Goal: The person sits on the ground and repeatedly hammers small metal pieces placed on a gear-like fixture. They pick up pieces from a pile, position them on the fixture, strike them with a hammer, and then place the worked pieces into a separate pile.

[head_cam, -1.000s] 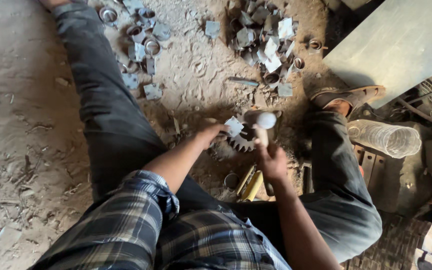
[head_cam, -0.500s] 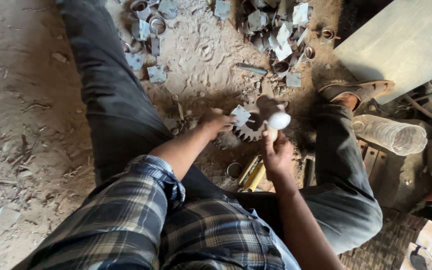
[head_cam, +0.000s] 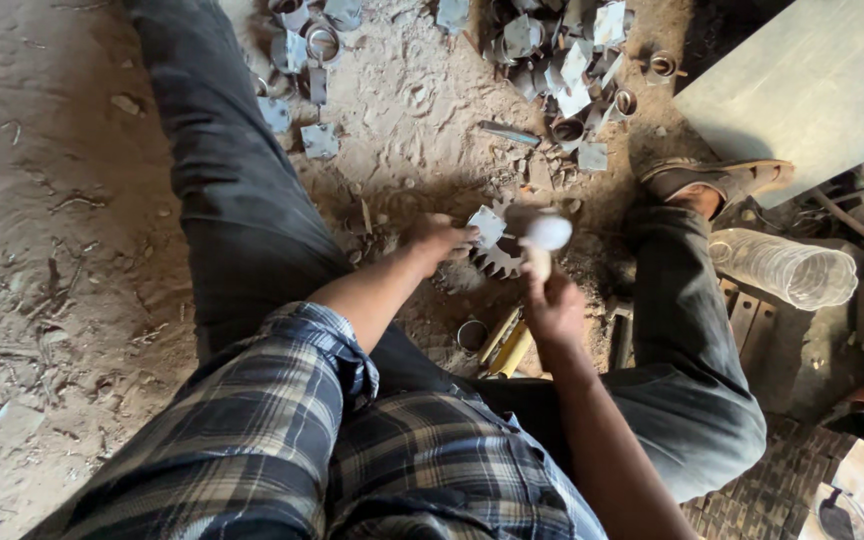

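Observation:
I sit on a dirt floor with my legs spread. My left hand point(head_cam: 439, 240) pinches a small square metal plate point(head_cam: 486, 226) and holds it on top of a toothed gear wheel point(head_cam: 497, 262) that lies on the ground between my legs. My right hand point(head_cam: 554, 305) grips the wooden handle of a hammer point(head_cam: 546, 235), whose shiny head hangs just right of the plate, over the gear.
Piles of cut metal plates and rings lie ahead, one at the upper left point(head_cam: 304, 50) and one at the upper right point(head_cam: 562, 60). A grey sheet-metal panel point(head_cam: 802, 90) leans at the right, by my sandalled foot point(head_cam: 717, 182). A clear plastic bottle point(head_cam: 777, 268) lies right of my knee. A yellow-handled tool point(head_cam: 504, 345) rests below the gear.
The hammer head has dropped from above the gear toward the plate. My left hand stays on the plate. The view has tilted slightly.

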